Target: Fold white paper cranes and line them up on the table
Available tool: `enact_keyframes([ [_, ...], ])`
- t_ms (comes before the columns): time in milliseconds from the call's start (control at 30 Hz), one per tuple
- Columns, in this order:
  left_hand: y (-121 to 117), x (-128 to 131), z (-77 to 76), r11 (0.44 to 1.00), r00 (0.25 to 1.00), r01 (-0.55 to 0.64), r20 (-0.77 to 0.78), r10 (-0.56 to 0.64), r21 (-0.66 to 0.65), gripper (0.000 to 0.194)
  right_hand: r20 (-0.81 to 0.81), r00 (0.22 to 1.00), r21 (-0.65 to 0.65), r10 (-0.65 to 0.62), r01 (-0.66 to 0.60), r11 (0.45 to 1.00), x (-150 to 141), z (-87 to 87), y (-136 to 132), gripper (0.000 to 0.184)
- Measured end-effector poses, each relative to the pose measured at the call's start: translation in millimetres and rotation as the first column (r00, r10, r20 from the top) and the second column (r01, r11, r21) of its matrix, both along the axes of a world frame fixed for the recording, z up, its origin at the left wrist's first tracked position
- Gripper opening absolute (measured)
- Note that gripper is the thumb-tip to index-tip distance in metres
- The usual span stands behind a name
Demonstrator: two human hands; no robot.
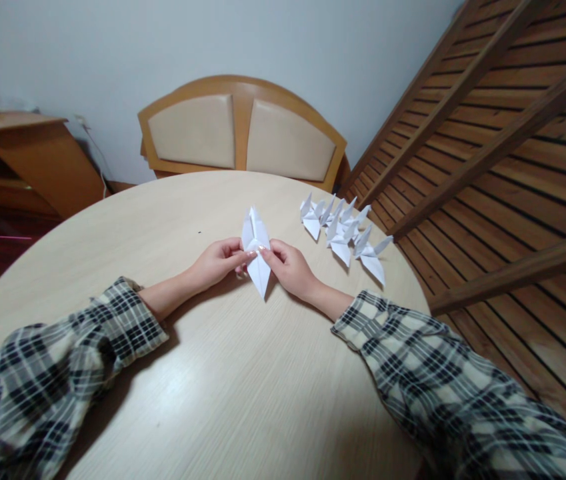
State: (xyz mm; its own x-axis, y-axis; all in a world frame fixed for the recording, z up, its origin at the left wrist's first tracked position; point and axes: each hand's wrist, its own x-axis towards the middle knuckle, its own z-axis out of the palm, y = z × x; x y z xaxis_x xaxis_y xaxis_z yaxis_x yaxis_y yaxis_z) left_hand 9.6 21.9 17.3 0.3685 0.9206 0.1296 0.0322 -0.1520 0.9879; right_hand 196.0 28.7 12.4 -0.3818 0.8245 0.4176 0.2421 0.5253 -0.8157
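Note:
Between my two hands is a folded white paper piece (259,270), a long diamond with a pointed lower end and split points at the top. My left hand (220,260) pinches its left edge, thumb on the front face and fingers curled behind. From the other side my right hand (290,265) grips it the same way, its thumb pressed near the middle crease. Both thumb tips almost meet there. The fingers behind the paper are partly hidden. To the right of my hands, several finished white paper cranes (341,250) stand grouped on the table.
The round pale wooden table (243,373) spreads under my forearms. Behind it rises a padded wooden headboard (243,127) against the wall. A slatted wooden panel (503,160) slants close along the right side. At the far left stands a brown wooden desk (43,157).

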Motion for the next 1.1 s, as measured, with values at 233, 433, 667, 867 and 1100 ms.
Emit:
enact_keyframes([
  [233, -1.5, 3.2, 3.5, 0.998, 0.998, 0.010, -0.058, -0.013, -0.059, 0.030, -0.005, 1.000, 0.024, 0.015, -0.015, 1.000, 0.9, -1.4, -1.5, 0.032],
  [433, -2.4, 2.0, -0.4, 1.000, 0.998, 0.023, -0.055, -0.024, -0.011, 0.029, 0.011, 1.000, 0.019, 0.020, -0.021, 1.000, 0.5, 0.5, -2.3, 0.031],
  [667, -1.6, 0.3, -0.8, 0.997, 0.992, 0.023, -0.124, -0.014, 0.072, 0.028, -0.014, 0.998, 0.013, 0.067, -0.067, 0.998, 1.3, 1.4, -1.0, 0.030],
  [867, -3.7, 2.1, 4.3, 0.999, 0.996, -0.019, -0.082, 0.023, 0.043, 0.025, -0.001, 1.000, 0.027, 0.019, -0.019, 0.999, 0.6, 0.6, -1.5, 0.035],
  [1100, -2.1, -0.3, 4.2, 0.997, 0.999, 0.016, -0.052, -0.013, 0.070, 0.026, -0.029, 0.999, 0.039, -0.030, 0.031, 0.999, 1.1, 1.3, -0.2, 0.036],
])
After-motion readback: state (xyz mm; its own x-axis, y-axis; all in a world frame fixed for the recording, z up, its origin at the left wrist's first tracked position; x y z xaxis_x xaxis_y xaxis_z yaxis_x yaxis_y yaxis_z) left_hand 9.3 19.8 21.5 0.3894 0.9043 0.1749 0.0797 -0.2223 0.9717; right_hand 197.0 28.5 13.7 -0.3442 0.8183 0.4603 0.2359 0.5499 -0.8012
